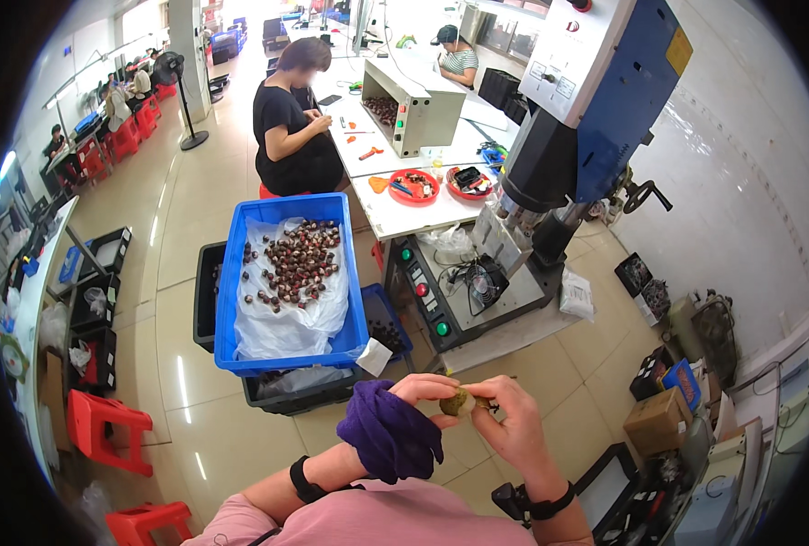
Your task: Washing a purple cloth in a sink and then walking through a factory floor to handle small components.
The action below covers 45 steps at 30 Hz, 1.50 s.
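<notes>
Close in front of my chest, both hands are together at a small round green-brown piece with a pale patch [460, 403], which looks like a partly peeled fruit. My left hand [425, 390] grips it between thumb and fingers. From the other side, the fingers of my right hand [512, 421] are closed against it, and a small dark bit shows at their tips. A bunched purple cloth [390, 431] is draped over my left wrist. Beyond my hands, a blue crate [357, 300] lined with white plastic holds many small dark red-brown round pieces [295, 264].
A drill-press-like machine [596, 100] with a control panel [421, 289] stands ahead right. A person in black [282, 127] sits at the white table [368, 196]; another person in stripes [459, 62] sits farther back. Red stools [109, 428] are at left, a cardboard box [657, 426] at right.
</notes>
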### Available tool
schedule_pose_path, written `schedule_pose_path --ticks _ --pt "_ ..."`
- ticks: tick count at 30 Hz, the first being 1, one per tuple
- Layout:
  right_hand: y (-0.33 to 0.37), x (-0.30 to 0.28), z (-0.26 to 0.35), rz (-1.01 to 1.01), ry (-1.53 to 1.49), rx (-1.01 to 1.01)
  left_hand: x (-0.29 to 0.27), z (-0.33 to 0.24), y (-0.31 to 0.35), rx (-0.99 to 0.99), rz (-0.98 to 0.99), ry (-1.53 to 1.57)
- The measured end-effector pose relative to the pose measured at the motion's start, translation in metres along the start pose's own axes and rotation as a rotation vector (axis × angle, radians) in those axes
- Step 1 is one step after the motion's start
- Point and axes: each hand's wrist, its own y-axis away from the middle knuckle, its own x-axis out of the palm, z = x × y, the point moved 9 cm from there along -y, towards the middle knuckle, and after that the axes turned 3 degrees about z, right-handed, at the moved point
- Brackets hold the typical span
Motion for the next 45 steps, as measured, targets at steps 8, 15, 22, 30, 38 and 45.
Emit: schedule_pose_path --ticks 8,15,22,30,38,45 --pt "0.000 0.001 0.004 0.018 0.027 -0.061 0.002 0.006 0.008 -0.048 0.003 0.115" --pt "0.001 -0.003 0.018 -0.013 0.046 -0.113 0.001 -0.002 0.006 -0.037 0.010 0.037" --pt "0.007 -0.011 0.012 -0.075 0.031 -0.145 0.015 0.015 0.011 -0.210 -0.005 0.398" --pt "0.009 -0.020 0.010 -0.055 0.102 -0.219 0.022 0.024 0.006 -0.259 0.083 0.457" --pt "0.018 -0.034 0.018 -0.132 0.129 -0.234 0.032 0.017 -0.008 -0.194 0.163 0.345" --pt "0.025 -0.053 0.005 -0.217 -0.156 -0.037 0.047 0.007 -0.016 -0.296 0.129 0.378"
